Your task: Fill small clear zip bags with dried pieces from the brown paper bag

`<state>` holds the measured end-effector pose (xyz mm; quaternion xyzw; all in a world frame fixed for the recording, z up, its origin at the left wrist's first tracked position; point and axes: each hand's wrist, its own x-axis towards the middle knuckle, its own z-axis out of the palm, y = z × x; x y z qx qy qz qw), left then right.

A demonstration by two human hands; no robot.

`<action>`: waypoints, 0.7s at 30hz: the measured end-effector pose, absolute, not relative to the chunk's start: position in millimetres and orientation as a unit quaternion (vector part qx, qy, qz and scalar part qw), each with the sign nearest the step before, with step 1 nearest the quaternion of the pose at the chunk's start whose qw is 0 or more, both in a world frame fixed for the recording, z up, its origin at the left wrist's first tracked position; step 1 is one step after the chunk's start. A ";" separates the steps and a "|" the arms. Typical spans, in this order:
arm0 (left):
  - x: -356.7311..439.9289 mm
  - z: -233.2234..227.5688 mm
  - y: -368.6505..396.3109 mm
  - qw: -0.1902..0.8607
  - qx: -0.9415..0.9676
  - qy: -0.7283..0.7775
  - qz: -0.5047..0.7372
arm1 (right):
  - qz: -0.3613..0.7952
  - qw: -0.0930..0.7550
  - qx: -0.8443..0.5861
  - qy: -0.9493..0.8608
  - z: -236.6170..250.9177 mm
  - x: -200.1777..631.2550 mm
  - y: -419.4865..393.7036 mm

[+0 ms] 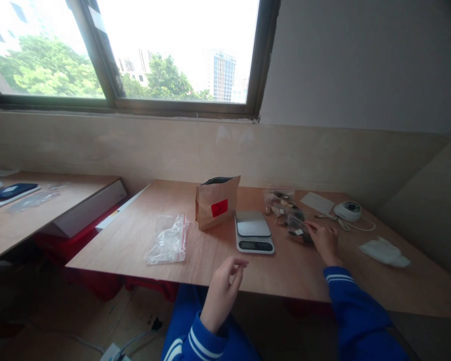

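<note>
Hands first: your right hand [325,242] lies flat on the worktop [135,240], fingers spread & resting on a clear bag of small brown items [298,226], not closed round it. That bag sits just right of the digital scale [253,231], w/ another clear bag of bits [278,199] just beyond it on the far side. Your left hand [222,293] hovers at the near edge, holding nothing, grip narrow, thumb & fingertips almost meeting. Brown paper pouch w/ red label [217,202] stands upright just left of the scale, top open. Empty zip bag w/ red strip [169,239] lies further left. Far right: white round device [348,210] w/ cable, white cloth [385,251] nearer you.
</note>
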<state>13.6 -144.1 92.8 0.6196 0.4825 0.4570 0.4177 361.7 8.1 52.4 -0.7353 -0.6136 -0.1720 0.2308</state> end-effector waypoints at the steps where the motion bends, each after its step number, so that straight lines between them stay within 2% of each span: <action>1: 12.6 91.9 -143.8 0.424 0.614 0.480 0.461 | -0.166 0.229 -0.741 -0.609 61.2 357.2 2.5; 4: 11.2 88.9 -142.2 0.448 0.583 0.473 0.486 | -0.103 0.277 -0.726 -0.620 95.7 337.0 -16.8; 8: 12.1 87.7 -138.2 0.452 0.528 0.476 0.539 | 0.046 0.395 -0.671 -0.626 142.0 286.2 -44.1; 11: 14.0 90.5 -134.1 0.455 0.507 0.464 0.566 | 0.179 0.459 -0.610 -0.621 157.5 234.5 -60.4; 15: 16.7 93.5 -128.3 0.469 0.493 0.453 0.576 | 0.356 0.478 -0.527 -0.606 145.8 171.0 -77.1; 21: 12.7 84.4 -127.6 0.477 0.466 0.469 0.579 | 0.472 0.504 -0.480 -0.541 109.7 120.4 -98.9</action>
